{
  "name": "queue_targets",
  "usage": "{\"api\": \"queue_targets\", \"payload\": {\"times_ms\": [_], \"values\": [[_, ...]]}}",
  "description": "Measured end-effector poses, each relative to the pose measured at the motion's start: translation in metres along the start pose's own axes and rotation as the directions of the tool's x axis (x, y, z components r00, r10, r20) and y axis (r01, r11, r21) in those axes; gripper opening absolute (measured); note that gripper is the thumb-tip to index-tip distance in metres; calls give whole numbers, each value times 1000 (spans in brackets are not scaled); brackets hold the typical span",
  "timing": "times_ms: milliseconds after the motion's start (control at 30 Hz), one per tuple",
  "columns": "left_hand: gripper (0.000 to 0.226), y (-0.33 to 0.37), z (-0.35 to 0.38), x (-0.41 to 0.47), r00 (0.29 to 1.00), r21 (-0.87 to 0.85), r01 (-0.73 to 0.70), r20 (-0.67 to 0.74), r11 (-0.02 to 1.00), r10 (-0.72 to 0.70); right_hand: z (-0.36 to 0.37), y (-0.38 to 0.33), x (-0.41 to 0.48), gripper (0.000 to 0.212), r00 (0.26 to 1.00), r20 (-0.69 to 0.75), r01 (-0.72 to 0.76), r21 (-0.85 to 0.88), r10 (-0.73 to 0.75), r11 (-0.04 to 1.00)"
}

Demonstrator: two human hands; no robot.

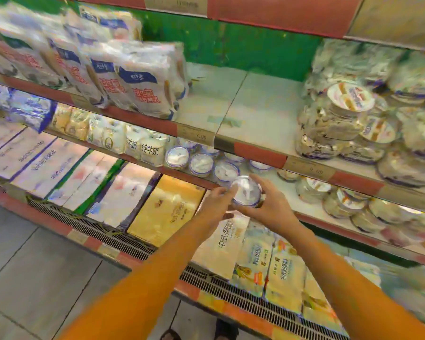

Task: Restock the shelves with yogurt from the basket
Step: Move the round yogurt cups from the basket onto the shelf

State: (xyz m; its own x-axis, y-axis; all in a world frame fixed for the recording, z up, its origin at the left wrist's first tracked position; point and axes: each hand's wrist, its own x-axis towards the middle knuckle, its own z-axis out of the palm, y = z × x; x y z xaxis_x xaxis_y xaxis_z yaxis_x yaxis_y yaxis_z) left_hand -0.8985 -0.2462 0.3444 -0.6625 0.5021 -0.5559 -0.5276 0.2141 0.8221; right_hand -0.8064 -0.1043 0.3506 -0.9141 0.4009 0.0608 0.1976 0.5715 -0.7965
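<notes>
Fingers [258, 179] of right hand [271, 209] and left hand [215, 204] curl round the yogurt cup [246, 191] by its sides, a sound hold on likely light, crushable plastic; shelved cups [201, 164] sit at ten o'clock.

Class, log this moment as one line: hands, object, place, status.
hands: left hand and right hand both hold yogurt cup | place: before shelf's row of matching cups | status: not yet shelved
</notes>
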Motion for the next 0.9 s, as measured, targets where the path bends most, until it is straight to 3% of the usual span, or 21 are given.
{"api": "queue_targets", "payload": {"times_ms": [67,100,167,200,233,300,467,900], "values": [[30,2,1,8,987,283,-122,-67,951,146,-7,11,8,70,998,-54,-29,-22,27,999],[35,1,-3,13,962,514,-190,-71,836,263,-10,20,13,73,997,-64,-51,-37,49,998],[54,-2,-15,20,907,866,-267,77,422,414,-12,34,24,68,989,-86,-123,-36,120,992],[63,-4,-19,23,897,928,-284,167,243,410,-11,39,30,66,983,-115,-147,-44,141,988],[70,-6,-23,26,898,948,-291,224,130,379,-10,44,35,66,980,-138,-154,-68,143,986],[77,-9,-27,33,915,961,-273,250,31,316,-4,53,44,66,975,-139,-184,-71,173,980],[78,-11,-26,39,914,962,-269,268,-39,305,14,69,52,77,965,-118,-241,-39,235,970],[75,-11,-35,23,907,945,-324,296,46,299,25,62,43,75,972,-122,-210,-50,203,976]]}}
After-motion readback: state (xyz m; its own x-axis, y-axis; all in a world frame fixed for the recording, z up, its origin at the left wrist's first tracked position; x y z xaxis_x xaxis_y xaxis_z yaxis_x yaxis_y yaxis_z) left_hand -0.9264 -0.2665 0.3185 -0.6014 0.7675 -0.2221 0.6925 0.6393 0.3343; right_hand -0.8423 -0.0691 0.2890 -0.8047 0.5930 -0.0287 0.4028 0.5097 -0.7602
